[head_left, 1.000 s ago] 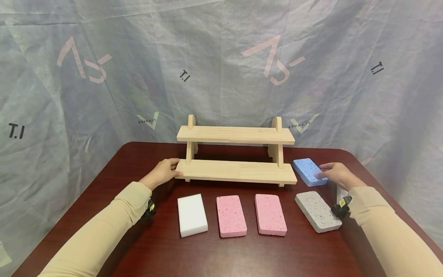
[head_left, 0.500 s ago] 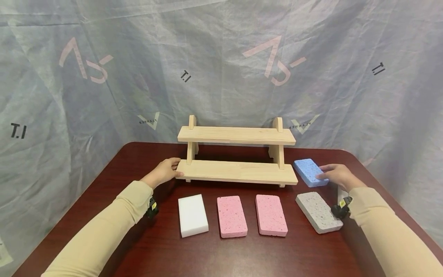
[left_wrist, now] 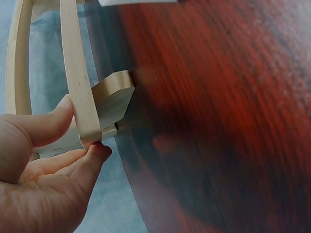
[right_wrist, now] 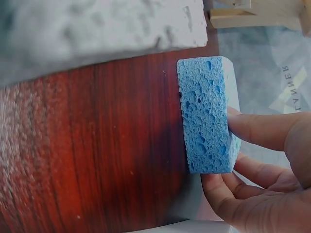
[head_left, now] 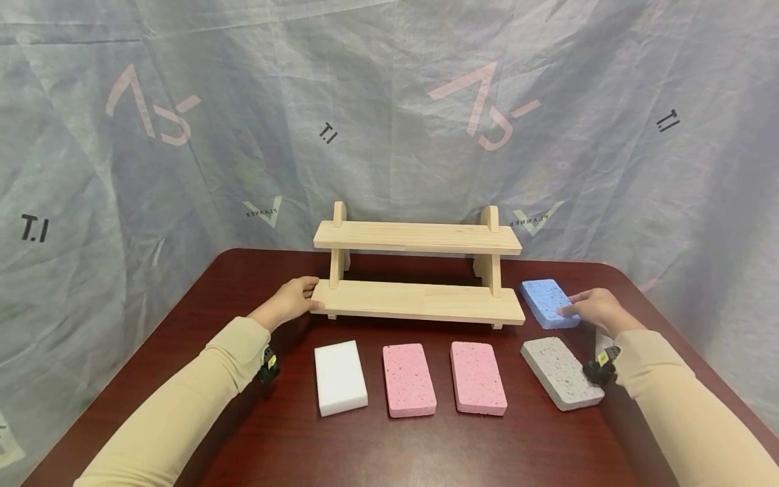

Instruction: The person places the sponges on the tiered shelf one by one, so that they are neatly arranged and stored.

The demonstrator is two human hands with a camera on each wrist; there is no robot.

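Observation:
A two-tier wooden shelf (head_left: pixel 420 301) stands at the back of the table. At its left end my left hand (head_left: pixel 289 302) grips the lower board (left_wrist: pixel 80 73), thumb on one face and fingers at its end and underside. A blue sponge (head_left: pixel 546 303) lies right of the shelf. My right hand (head_left: pixel 599 310) pinches its right edge, the thumb on the sponge's broad face in the right wrist view and fingers (right_wrist: pixel 218 194) along its side. A grey sponge (head_left: pixel 560 373) lies just in front of that hand, beneath the wrist camera.
Along the front of the dark red table (head_left: pixel 389 453) lie a white foam block (head_left: pixel 339 376), a pink sponge (head_left: pixel 408 379) and a second pink sponge (head_left: pixel 477 376). A grey printed cloth (head_left: pixel 389 101) hangs right behind the table.
The blue sponge has turned slightly and shifted a little to the right under my right hand. My left hand has kept its grip on the shelf.

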